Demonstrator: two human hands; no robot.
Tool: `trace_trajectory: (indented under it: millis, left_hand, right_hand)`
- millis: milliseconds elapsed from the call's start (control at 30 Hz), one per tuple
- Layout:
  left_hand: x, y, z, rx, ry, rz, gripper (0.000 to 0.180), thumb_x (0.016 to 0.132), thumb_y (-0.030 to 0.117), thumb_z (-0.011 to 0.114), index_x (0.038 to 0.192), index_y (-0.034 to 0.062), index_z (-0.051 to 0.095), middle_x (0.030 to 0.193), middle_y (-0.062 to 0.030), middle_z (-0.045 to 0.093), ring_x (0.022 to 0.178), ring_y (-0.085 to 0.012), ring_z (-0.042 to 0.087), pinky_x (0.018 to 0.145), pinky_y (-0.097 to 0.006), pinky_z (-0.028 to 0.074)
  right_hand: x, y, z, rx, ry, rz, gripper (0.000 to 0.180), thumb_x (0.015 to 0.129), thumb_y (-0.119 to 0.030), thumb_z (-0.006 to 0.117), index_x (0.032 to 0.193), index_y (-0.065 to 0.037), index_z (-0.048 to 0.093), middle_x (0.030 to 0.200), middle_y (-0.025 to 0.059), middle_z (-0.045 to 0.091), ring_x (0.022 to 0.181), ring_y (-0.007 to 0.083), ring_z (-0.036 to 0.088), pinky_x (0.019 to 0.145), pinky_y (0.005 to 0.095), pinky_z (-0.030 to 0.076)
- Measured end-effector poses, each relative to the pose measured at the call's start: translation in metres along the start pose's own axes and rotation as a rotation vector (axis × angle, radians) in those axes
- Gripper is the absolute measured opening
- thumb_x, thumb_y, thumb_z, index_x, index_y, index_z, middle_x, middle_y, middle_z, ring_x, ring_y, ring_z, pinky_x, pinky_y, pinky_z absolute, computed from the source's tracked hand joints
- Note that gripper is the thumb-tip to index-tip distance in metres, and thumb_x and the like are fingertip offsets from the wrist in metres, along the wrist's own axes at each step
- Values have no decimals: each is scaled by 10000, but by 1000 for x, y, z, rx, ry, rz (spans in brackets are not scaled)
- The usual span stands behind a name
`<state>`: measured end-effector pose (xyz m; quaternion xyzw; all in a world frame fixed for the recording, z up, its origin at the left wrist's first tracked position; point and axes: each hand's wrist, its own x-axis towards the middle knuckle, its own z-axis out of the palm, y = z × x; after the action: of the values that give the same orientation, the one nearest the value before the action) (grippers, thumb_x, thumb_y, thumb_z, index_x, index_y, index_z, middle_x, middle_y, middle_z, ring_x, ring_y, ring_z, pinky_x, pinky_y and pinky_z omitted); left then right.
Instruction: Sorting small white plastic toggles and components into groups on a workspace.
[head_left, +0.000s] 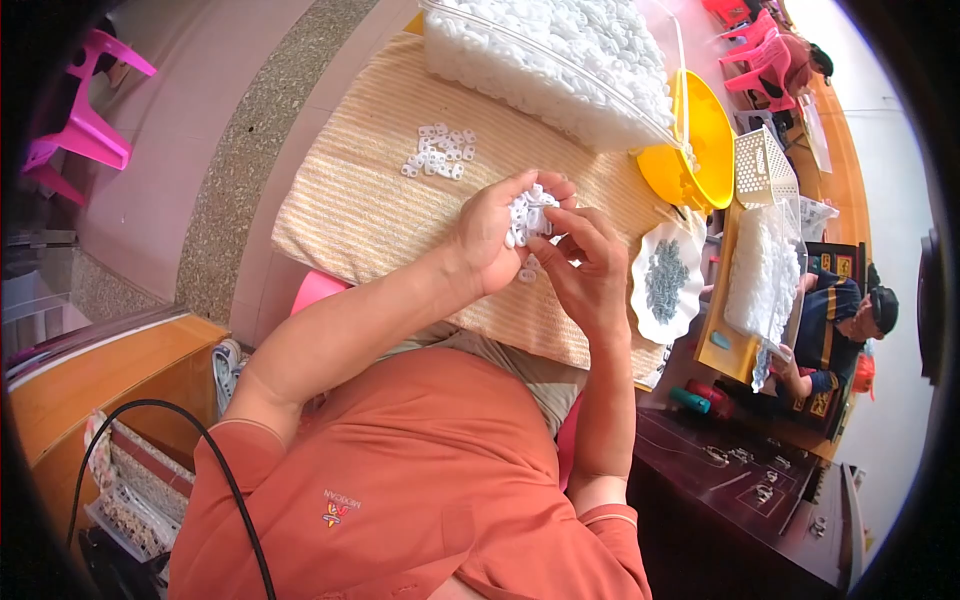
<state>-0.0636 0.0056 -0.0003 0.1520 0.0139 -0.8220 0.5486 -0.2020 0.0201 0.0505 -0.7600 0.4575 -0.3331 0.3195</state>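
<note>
My left hand is cupped palm up above the cloth-covered table, its fingers curled round a heap of small white plastic pieces with holes in them. Against that heap, my right hand has its thumb and fingers pinched at one white piece, partly hidden by the fingertips. Just below the hands, a few loose white pieces lie on the striped cloth. Farther off to the left, a flat cluster of similar pieces is spread out on the cloth.
A large clear bin full of white pieces stands at the far edge. To its right is a yellow basin. A scalloped white dish holds small grey metal parts. At right, another person works beside a clear tub.
</note>
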Motion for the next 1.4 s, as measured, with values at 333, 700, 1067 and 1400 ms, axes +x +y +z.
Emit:
trace_trajectory:
  millis: [333, 700, 1067, 1400]
  left_hand:
    - [-2, -1, 1, 79, 34, -29, 239, 983, 266, 473, 1062, 75, 594, 1083, -88, 643, 986, -208, 614, 853, -366, 508]
    - [-3, -1, 1, 90, 57, -18, 224, 976, 254, 483, 1046, 80, 605, 1057, -70, 662, 963, -186, 627, 831, -330, 511]
    - [-1, 3, 1, 53, 25, 16, 231, 979, 222, 486, 1031, 33, 609, 1031, -101, 657, 986, -214, 636, 885, -359, 538]
    - [-2, 3, 2, 43, 80, 20, 224, 976, 205, 493, 1036, 20, 602, 1084, -126, 650, 1031, -236, 630, 922, -381, 532]
  right_hand:
    - [5, -5, 4, -179, 32, -73, 284, 781, -6, 734, 1053, 9, 654, 844, 97, 624, 677, 144, 615, 581, 263, 493]
    - [0, 10, 7, -166, 68, -108, 218, 858, -9, 619, 1075, -16, 605, 922, 161, 615, 766, 304, 645, 645, 377, 503]
    - [-16, 16, -6, 161, 140, 246, 234, 999, -154, 521, 1100, 43, 597, 722, 12, 573, 642, 67, 543, 599, 215, 476]
    - [-17, 17, -7, -82, 115, 119, 239, 870, -92, 690, 1082, -2, 627, 861, 66, 614, 589, 91, 545, 536, 241, 447]
